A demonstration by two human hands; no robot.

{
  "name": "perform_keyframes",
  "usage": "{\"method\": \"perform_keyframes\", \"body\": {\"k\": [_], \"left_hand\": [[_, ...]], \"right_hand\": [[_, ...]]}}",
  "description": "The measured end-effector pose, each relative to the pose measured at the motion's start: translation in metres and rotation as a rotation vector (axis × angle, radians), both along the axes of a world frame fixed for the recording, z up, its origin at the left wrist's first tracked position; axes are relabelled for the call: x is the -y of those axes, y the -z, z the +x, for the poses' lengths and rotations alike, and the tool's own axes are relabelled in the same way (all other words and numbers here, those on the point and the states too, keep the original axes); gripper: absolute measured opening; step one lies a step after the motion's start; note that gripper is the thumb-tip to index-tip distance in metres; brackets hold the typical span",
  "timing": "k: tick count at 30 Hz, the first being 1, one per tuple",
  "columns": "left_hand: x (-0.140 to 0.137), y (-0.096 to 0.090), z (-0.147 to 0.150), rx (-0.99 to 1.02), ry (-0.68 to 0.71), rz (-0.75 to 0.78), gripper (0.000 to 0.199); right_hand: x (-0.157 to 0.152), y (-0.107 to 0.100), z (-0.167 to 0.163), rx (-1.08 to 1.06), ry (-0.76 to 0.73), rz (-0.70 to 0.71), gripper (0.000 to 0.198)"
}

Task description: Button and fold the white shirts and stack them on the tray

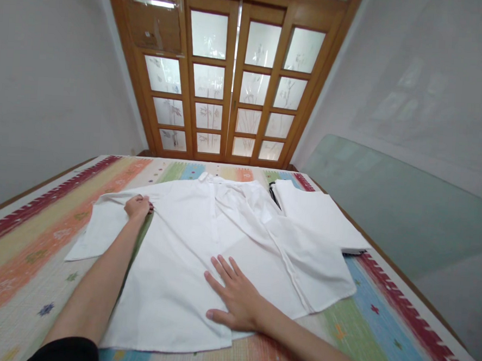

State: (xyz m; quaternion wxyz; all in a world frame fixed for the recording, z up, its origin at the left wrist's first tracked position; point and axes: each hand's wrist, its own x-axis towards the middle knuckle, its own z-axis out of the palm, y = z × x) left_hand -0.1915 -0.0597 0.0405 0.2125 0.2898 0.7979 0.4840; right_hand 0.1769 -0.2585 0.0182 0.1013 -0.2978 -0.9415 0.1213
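Observation:
A white shirt (177, 285) lies spread over the striped cloth, collar toward the far side, its front partly open and wrinkled. At the shirt's left underarm, my left hand (138, 206) is closed, pinching the fabric where the sleeve (99, 232) meets the body. That sleeve reaches out to the left. My right hand (236, 294) rests flat with fingers spread on the lower middle of the shirt, near its hem. The right front panel fans out toward the right.
Beyond the shirt's right side lies a folded white garment (316, 212) with dark edges showing. A colourful striped cloth (35, 277) covers the surface below. A pale glass panel (387, 195) leans by the right wall. Wooden glazed doors (234, 82) stand at the back.

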Motion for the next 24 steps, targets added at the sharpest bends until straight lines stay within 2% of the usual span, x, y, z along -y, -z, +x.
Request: {"method": "perform_keyframes", "body": {"k": [2, 5, 8, 11, 13, 14, 16, 19, 21, 22, 24], "left_hand": [[0.000, -0.003, 0.004, -0.118, -0.077, 0.005, 0.005], [-0.002, -0.010, 0.018, -0.435, -0.074, 0.107, 0.022], [-0.002, -0.014, 0.039, -0.685, 0.168, 0.151, 0.028], [-0.002, -0.010, 0.057, -0.774, 0.528, -0.066, 0.031], [-0.001, -0.001, 0.063, -0.783, 0.702, -0.207, 0.035], [-0.001, 0.004, 0.064, -0.789, 0.744, -0.244, 0.038], [0.002, 0.016, 0.064, -0.805, 0.771, -0.264, 0.044], [0.005, 0.030, 0.060, -0.830, 0.781, -0.234, 0.050], [0.007, 0.034, 0.057, -0.826, 0.784, -0.201, 0.050], [0.008, 0.036, 0.057, -0.820, 0.781, -0.186, 0.049], [0.009, 0.037, 0.056, -0.809, 0.768, -0.149, 0.045]], "right_hand": [[0.002, -0.001, -0.002, -0.001, 0.004, -0.016, 0.082], [0.001, -0.003, -0.004, -0.001, 0.002, -0.067, 0.081], [-0.002, -0.004, 0.002, -0.032, 0.032, -0.124, 0.070], [-0.010, -0.006, 0.027, -0.097, 0.164, -0.071, 0.055], [-0.017, -0.010, 0.057, -0.156, 0.316, 0.056, 0.048], [-0.021, -0.012, 0.075, -0.190, 0.420, 0.131, 0.044], [-0.025, -0.016, 0.115, -0.283, 0.665, 0.282, 0.042], [-0.019, -0.015, 0.177, -0.399, 1.068, 0.443, 0.048], [-0.009, -0.008, 0.213, -0.402, 1.289, 0.440, 0.056], [-0.004, -0.003, 0.227, -0.406, 1.371, 0.386, 0.061], [0.007, 0.005, 0.247, -0.476, 1.479, 0.190, 0.065]]}}
